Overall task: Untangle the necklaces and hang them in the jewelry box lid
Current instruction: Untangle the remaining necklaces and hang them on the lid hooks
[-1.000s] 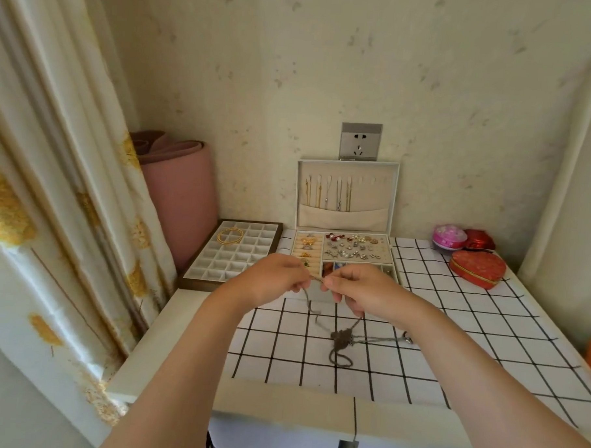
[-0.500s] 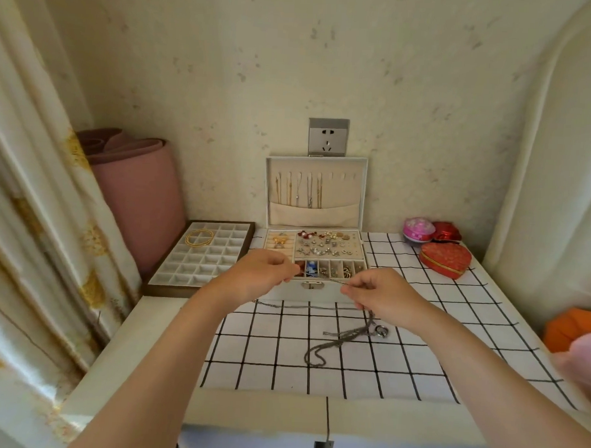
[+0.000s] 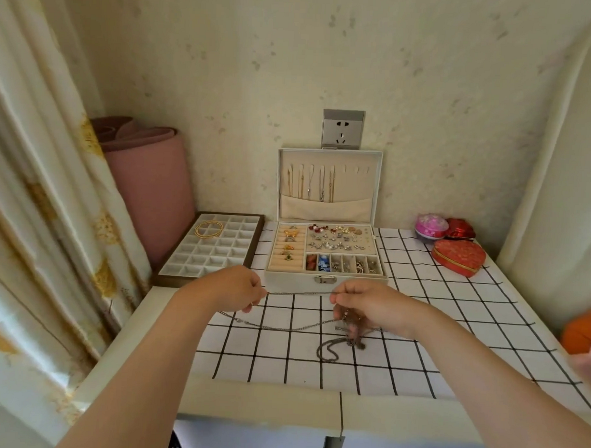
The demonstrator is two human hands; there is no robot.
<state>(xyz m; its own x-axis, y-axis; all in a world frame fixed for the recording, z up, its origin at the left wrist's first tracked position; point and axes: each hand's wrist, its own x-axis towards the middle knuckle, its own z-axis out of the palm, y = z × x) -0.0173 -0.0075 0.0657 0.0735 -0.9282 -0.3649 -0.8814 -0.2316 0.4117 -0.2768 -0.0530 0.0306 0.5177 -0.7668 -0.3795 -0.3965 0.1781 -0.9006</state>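
Draws one chain (image 3: 298,293) taut before the jewelry box (image 3: 291,278), left hand (image 3: 230,285) and right hand (image 3: 368,305) pinching it, wider apart now; likely loosens the tangle (image 3: 352,331).

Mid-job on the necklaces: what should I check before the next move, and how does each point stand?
1. Left hand pinches the stretched chain: ok.
2. Right hand pinches it too: ok.
3. Chain free of the tangle: not ok; a strand on the cloth runs into it.
4. Jewelry box lid open, upright: ok.
5. Free hooks at the lid's right: ok.
6. Clasp undone: cannot tell.
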